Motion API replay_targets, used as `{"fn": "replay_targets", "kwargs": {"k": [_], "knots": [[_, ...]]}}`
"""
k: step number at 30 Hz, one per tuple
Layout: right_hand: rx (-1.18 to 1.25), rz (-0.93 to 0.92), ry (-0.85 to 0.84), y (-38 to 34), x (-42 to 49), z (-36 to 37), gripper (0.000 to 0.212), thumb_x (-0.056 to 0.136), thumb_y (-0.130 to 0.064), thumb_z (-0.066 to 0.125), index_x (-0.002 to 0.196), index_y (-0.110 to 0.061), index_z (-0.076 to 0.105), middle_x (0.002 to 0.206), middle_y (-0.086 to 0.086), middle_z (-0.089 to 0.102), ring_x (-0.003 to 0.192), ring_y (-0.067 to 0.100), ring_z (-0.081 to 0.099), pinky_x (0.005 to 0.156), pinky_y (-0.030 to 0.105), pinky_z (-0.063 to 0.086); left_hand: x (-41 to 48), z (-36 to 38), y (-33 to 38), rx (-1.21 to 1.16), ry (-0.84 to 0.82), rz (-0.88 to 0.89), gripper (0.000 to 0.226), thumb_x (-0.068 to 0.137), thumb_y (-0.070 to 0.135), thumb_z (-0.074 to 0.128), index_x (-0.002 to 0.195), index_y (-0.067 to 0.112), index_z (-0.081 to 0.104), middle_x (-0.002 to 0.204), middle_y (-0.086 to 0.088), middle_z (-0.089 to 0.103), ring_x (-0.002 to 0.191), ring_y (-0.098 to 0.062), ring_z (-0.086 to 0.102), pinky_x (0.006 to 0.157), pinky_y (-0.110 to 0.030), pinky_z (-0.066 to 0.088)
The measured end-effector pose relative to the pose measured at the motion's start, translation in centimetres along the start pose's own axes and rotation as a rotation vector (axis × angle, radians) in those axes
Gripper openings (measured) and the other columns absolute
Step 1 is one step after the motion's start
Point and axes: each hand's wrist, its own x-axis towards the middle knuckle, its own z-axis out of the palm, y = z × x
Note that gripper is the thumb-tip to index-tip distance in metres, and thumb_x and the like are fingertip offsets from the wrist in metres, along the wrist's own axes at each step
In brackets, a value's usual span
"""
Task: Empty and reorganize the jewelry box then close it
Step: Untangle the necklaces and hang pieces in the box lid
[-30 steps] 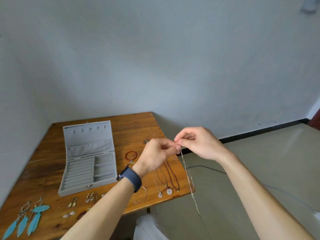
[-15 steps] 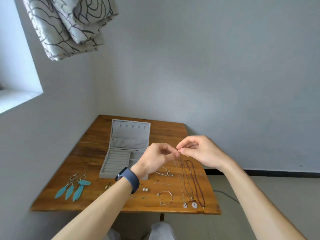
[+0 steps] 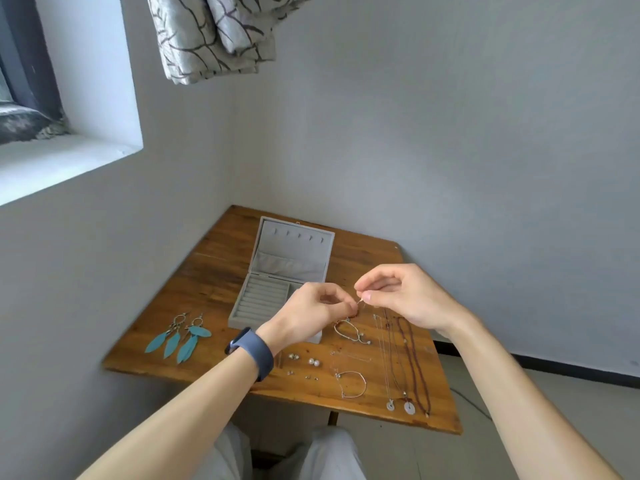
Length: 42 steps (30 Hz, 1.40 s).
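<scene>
Grip: right hand (image 3: 405, 299) pinches a tiny silvery jewellery piece (image 3: 361, 300) between thumb and forefinger. The curled fingertips of the left hand (image 3: 311, 317) close on the same piece.
View: head camera only.
Task item: open grey velvet jewelry box (image 3: 294, 247) stands mid-way across the brown wooden table (image 3: 207, 282), lid upright.
Surroundings: turquoise feather earrings (image 3: 180, 337) left of the box. In front of it lie pearl studs (image 3: 313, 362) and a thin silver wire bracelet (image 3: 353, 384). A brown beaded necklace (image 3: 415, 362) lies at the right, beside fine chains with round pendants (image 3: 409, 408).
Obstruction: left hand and dark blue wristband (image 3: 252, 351) cover the box's right front part.
Unclear: cannot tell what kind of piece is pinched, and any chain hanging from it is too fine to see.
Container: the lid shows a row of hooks and a gathered pocket, the tray shows ring-roll rows. Contents of the covered compartments cannot be told.
</scene>
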Motion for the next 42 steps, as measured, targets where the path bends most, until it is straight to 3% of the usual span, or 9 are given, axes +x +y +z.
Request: {"fn": "replay_targets", "kwargs": {"k": [9, 15, 18, 22, 26, 29, 33, 37, 42], "knots": [[0.021, -0.062, 0.033, 2.6, -0.3, 2.7, 0.023, 0.094, -0.013, 0.067, 0.103, -0.033, 0.071, 0.100, -0.016, 0.074, 0.098, 0.003, 0.068, 0.087, 0.022, 0.055, -1.1, -0.5, -1.9, -0.115, -0.147, -0.215, 0.023, 0.092, 0.039, 0.062, 0.094, 0.017, 0.070, 0.071, 0.003, 0.067, 0.072, -0.010, 0.064, 0.088, -0.034, 0.055], [-0.095, -0.031, 0.278, 5.4, -1.0, 3.8, 0.030, 0.100, -0.010, 0.054, 0.106, -0.035, 0.069, 0.110, -0.019, 0.065, 0.103, -0.003, 0.061, 0.088, 0.011, 0.045, -2.9, -3.3, -3.6, -0.003, -0.264, -0.347, 0.039, 0.086, 0.054, 0.061, 0.070, 0.019, 0.068, 0.073, -0.002, 0.064, 0.074, -0.010, 0.063, 0.089, -0.034, 0.051], [-0.303, 0.019, 0.314, 7.4, -1.9, 4.7, 0.032, 0.103, -0.012, 0.047, 0.120, -0.031, 0.066, 0.116, -0.016, 0.055, 0.103, -0.005, 0.054, 0.085, 0.003, 0.034, -3.4, -4.9, -4.5, -0.247, -0.160, -0.358, 0.035, 0.088, 0.046, 0.055, 0.069, 0.018, 0.061, 0.089, -0.005, 0.070, 0.093, -0.015, 0.068, 0.096, -0.041, 0.046], [-0.364, 0.080, 0.191, 8.9, -2.1, 7.9, 0.034, 0.105, -0.012, 0.042, 0.131, -0.023, 0.061, 0.121, -0.009, 0.049, 0.109, 0.003, 0.047, 0.094, 0.016, 0.033, -2.1, -5.4, -4.5, -0.539, -0.026, -0.348, 0.034, 0.097, 0.034, 0.053, 0.066, 0.020, 0.057, 0.089, -0.006, 0.069, 0.100, -0.022, 0.069, 0.094, -0.041, 0.047], [-0.341, 0.123, 0.245, 9.8, -1.8, 8.9, 0.026, 0.104, -0.010, 0.042, 0.116, -0.020, 0.063, 0.121, -0.003, 0.048, 0.107, 0.011, 0.053, 0.087, 0.017, 0.037, -1.2, -5.9, -3.6, -0.163, -0.088, -0.385, 0.039, 0.092, 0.050, 0.056, 0.066, 0.023, 0.067, 0.089, 0.000, 0.073, 0.094, -0.018, 0.071, 0.092, -0.039, 0.051], [-0.264, 0.168, 0.292, 10.7, -2.0, 9.1, 0.023, 0.105, -0.015, 0.043, 0.110, -0.025, 0.062, 0.116, -0.008, 0.051, 0.103, 0.006, 0.054, 0.079, 0.010, 0.036, -1.1, -6.1, -3.6, 0.044, -0.109, -0.391, 0.037, 0.094, 0.054, 0.054, 0.092, 0.026, 0.078, 0.106, 0.009, 0.075, 0.103, -0.007, 0.068, 0.095, -0.035, 0.052], [0.372, 0.302, 0.355, 10.8, -1.6, 10.6, 0.021, 0.103, -0.011, 0.049, 0.102, -0.024, 0.066, 0.112, -0.005, 0.066, 0.088, 0.009, 0.067, 0.078, 0.027, 0.057, -0.6, -4.5, -3.4, -0.525, 0.012, -0.436, 0.034, 0.099, 0.033, 0.054, 0.070, 0.020, 0.063, 0.096, -0.004, 0.073, 0.113, -0.022, 0.067, 0.098, -0.043, 0.047], [0.804, 0.351, 0.452, 10.9, -1.5, 11.9, 0.016, 0.100, -0.006, 0.054, 0.106, -0.013, 0.068, 0.109, 0.008, 0.069, 0.088, 0.018, 0.070, 0.082, 0.032, 0.058, 0.0, -3.9, -4.0, -0.710, 0.069, -0.462, 0.012, 0.098, 0.024, 0.056, 0.092, 0.015, 0.062, 0.063, 0.002, 0.047, 0.074, -0.022, 0.067, 0.085, -0.037, 0.052], [0.724, 0.273, 0.349, 11.9, -2.2, 12.6, 0.022, 0.097, -0.010, 0.061, 0.113, -0.022, 0.070, 0.106, 0.001, 0.072, 0.098, 0.016, 0.070, 0.087, 0.029, 0.057, 1.7, -6.0, -3.0, -0.504, -0.019, -0.468, 0.026, 0.101, 0.017, 0.051, 0.115, 0.009, 0.071, 0.070, 0.000, 0.050, 0.058, -0.015, 0.053, 0.072, -0.031, 0.055]]}}
